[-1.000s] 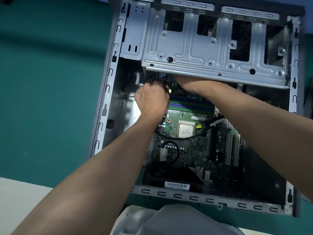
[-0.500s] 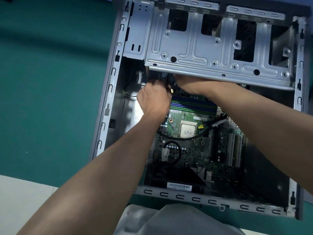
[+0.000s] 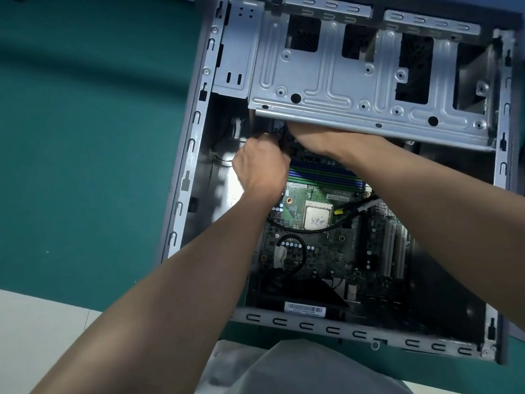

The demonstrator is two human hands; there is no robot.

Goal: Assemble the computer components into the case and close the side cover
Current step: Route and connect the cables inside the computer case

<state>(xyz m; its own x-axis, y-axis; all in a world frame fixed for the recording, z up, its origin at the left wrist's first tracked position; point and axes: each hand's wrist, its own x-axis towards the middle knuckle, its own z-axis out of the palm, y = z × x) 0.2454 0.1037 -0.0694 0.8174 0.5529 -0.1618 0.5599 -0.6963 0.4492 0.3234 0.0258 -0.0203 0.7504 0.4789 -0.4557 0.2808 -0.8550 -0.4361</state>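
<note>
The open computer case (image 3: 181, 191) lies on its side, and its motherboard (image 3: 312, 251) shows a bare CPU (image 3: 318, 216) and blue memory slots (image 3: 324, 174). Both my hands reach to the board's far edge, beneath the silver drive cage (image 3: 341, 81). My left hand (image 3: 260, 166) is curled, its fingertips pinching a black cable (image 3: 282, 137). Right beside it is my right hand (image 3: 318, 137); its fingers are hidden under the cage's rim.
A thin black cable (image 3: 326, 230) loops past the CPU toward a yellow-tagged lead (image 3: 338, 211). White expansion slots (image 3: 393, 251) stand at the right of the board. The case sits on a teal mat (image 3: 85, 166); grey cloth (image 3: 298, 365) lies at the near edge.
Both hands stay at the same spot under the drive cage. A small yellow tag beside my left knuckles no longer shows. The view has drifted slightly.
</note>
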